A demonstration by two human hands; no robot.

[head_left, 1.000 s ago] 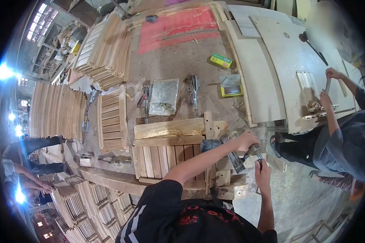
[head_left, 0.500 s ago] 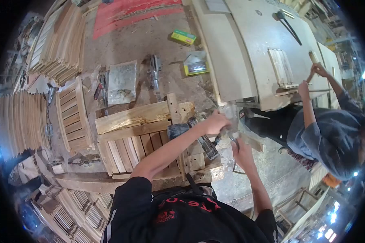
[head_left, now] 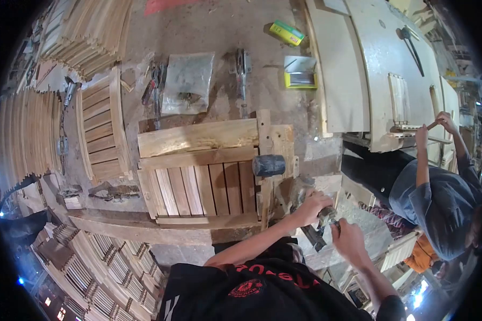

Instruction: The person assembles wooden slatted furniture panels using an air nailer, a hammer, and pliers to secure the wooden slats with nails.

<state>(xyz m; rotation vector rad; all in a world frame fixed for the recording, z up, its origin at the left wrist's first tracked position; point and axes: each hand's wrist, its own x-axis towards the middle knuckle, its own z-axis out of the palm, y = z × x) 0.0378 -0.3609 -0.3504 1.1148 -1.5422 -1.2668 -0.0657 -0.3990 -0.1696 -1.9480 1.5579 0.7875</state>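
My left hand [head_left: 313,207] is closed around a dark metal nail gun [head_left: 311,236], whose long magazine points down toward my body. Close by, my right hand [head_left: 351,241] has its fingers closed at the tool's tail end; what they grip is mostly hidden. To the left of both hands lies a slatted wooden panel [head_left: 204,221] in a wooden frame. A black-headed mallet [head_left: 269,165] rests across the right end of that frame.
Metal clamps [head_left: 241,75], a clear plastic bag [head_left: 187,83] and a yellow-green box of nail strips [head_left: 300,80] lie beyond the panel. Stacked wooden slats [head_left: 27,134] stand at left. A co-worker [head_left: 434,195] handles wood at a pale table [head_left: 380,53] on the right.
Both hands and the nail gun have moved off the right end of the panel, nearer my body. The view has shifted, and the mallet head shows fully now.
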